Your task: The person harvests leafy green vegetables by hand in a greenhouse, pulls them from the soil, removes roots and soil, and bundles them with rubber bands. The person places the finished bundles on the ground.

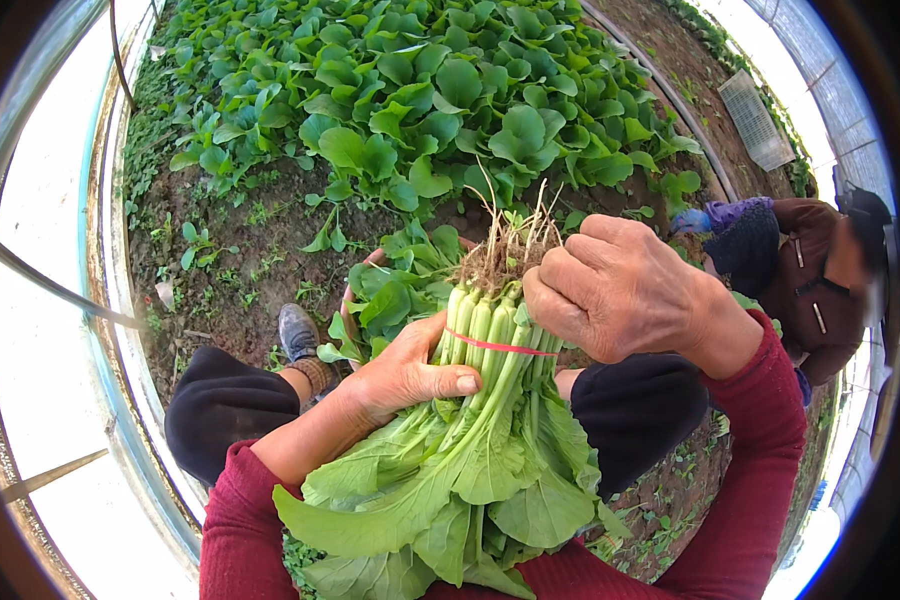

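Observation:
A bunch of leafy greens (495, 337) is held upside down before me, its pale stems and brown roots upward and its broad leaves hanging over my lap. A red band (499, 346) runs around the stems. My left hand (412, 371) grips the bunch from the left, with the thumb across the stems just below the band. My right hand (615, 289) is at the upper right of the bunch, fingers curled against the stem bases beside the roots (514, 244); its fingertips are hidden, so what they pinch cannot be seen.
Behind the bunch, a reddish container (350, 300) holds more greens. A dense bed of growing greens (457, 82) lies ahead, edged by a hose or pipe (675, 94) at right. A plastic crate (755, 120) is farther right. Another person (802, 277) is at the right; greenhouse film wall (52, 187) at left.

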A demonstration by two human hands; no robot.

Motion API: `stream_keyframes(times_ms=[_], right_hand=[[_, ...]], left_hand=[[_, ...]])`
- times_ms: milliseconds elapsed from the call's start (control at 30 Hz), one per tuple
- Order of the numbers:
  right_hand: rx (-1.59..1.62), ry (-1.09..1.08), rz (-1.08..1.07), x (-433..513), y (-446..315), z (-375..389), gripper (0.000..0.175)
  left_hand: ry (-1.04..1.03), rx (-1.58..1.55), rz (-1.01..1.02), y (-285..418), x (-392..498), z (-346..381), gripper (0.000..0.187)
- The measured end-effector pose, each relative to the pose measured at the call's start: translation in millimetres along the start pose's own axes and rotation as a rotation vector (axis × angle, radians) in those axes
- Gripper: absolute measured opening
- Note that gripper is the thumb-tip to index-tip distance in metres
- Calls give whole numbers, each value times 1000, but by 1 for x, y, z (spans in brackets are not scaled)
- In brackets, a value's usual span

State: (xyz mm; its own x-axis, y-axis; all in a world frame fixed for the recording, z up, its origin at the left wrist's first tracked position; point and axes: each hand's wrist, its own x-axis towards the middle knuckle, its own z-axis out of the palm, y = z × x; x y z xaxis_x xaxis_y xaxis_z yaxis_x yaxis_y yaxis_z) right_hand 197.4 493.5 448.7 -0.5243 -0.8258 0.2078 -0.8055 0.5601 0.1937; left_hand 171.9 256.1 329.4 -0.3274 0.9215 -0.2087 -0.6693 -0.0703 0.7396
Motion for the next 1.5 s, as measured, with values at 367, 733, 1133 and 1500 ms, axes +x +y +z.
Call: stream_keyframes(times_ms=[367,733,1133,1500], right_hand=[[106,75,87,-1,3,2,21],[81,85,397,-20,36,-4,29],[133,-10,201,-22,-69,6,45],[338,232,770,-19,-49,19,31]], left_hand=[[-2,-18,-12,7,1,6,85],[-72,-21,-30,-12,9,25,87],[236,-26,221,5,22,6,74],[230,248,282,3,26,11,88]])
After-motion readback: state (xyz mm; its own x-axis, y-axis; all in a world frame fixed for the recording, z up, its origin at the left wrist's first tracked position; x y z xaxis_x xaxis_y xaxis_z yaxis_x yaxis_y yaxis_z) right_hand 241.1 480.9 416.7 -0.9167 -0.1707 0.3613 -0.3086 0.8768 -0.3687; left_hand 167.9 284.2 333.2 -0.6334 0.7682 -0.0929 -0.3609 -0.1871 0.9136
